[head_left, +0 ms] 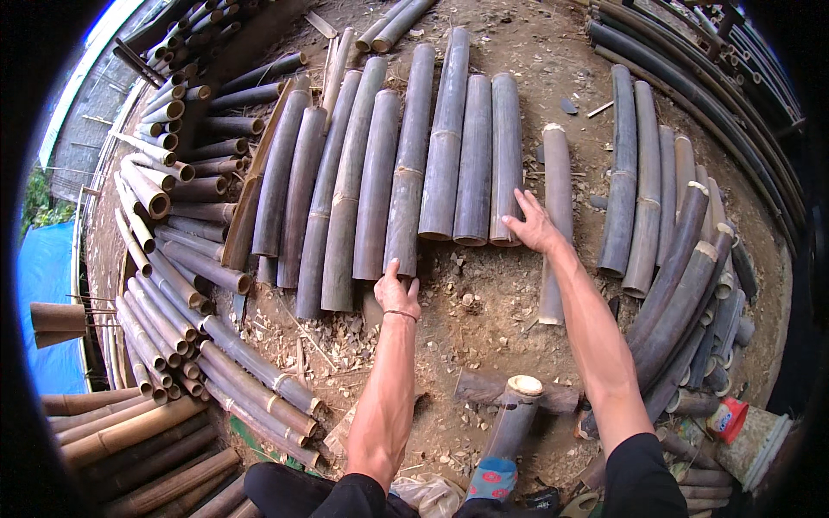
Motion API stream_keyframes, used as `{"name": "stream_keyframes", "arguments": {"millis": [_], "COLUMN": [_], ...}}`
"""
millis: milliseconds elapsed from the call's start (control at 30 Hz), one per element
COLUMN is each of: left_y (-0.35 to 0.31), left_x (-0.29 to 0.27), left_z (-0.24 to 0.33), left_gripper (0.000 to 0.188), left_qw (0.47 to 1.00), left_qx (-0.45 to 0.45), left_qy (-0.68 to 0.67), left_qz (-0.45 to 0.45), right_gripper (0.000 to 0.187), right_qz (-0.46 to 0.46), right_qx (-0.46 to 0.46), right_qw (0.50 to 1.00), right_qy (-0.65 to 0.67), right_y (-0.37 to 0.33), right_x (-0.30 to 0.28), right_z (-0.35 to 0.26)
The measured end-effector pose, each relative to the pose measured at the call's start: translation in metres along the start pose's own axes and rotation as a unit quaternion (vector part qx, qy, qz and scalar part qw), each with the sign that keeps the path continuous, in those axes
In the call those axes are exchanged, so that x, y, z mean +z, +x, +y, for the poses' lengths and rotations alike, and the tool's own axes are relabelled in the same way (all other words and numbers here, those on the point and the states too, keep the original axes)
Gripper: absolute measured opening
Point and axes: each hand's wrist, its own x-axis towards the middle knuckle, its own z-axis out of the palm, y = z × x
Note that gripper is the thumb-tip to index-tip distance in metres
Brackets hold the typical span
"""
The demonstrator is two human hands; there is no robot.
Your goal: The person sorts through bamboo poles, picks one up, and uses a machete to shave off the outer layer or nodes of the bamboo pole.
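Apparently evening up a row of bamboo tubes (444, 155) on the ground (466, 337), upper centre of frame. With left hand (398, 292), touching a mottled tube (406, 190) at its lower end; cannot tell whether gripped. With right hand (535, 226), grip wide, against a grey tube (506, 147). For next move, probably needing a straight slide to level the ends.

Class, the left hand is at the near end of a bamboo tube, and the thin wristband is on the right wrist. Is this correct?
No: the head view shows the thin wristband on the left wrist. The left hand is at the near end of a bamboo tube.
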Motion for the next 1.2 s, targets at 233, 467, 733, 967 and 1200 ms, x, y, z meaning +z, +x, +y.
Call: {"name": "stream_keyframes", "arguments": {"millis": [233,467,733,967,1200], "left_y": [0.022,-0.043,0.001,0.013,-0.06], "left_x": [-0.007,-0.013,-0.058,-0.065,-0.062], "left_z": [0.003,0.023,0.043,0.016,0.038], "left_gripper": [0.061,0.058,0.071,0.081,0.063], "left_qw": [0.985,0.964,0.843,0.846,0.92], "left_qx": [-0.084,0.148,0.208,0.198,0.177], "left_qy": [-0.147,0.203,0.483,0.489,0.329], "left_qz": [-0.03,-0.093,-0.108,-0.081,-0.116], "right_gripper": [0.065,0.066,0.06,0.051,0.091], "right_qz": [0.133,0.068,0.186,0.196,0.074], "right_qx": [-0.122,-0.002,-0.18,-0.14,-0.141], "right_qw": [0.982,0.96,0.918,0.909,0.979], "right_qy": [0.053,0.27,-0.301,-0.339,0.127], "right_y": [-0.107,-0.122,-0.01,0.023,-0.181], "right_x": [0.074,0.086,0.102,0.104,0.081], "right_z": [-0.046,-0.096,-0.134,-0.11,-0.157]}}
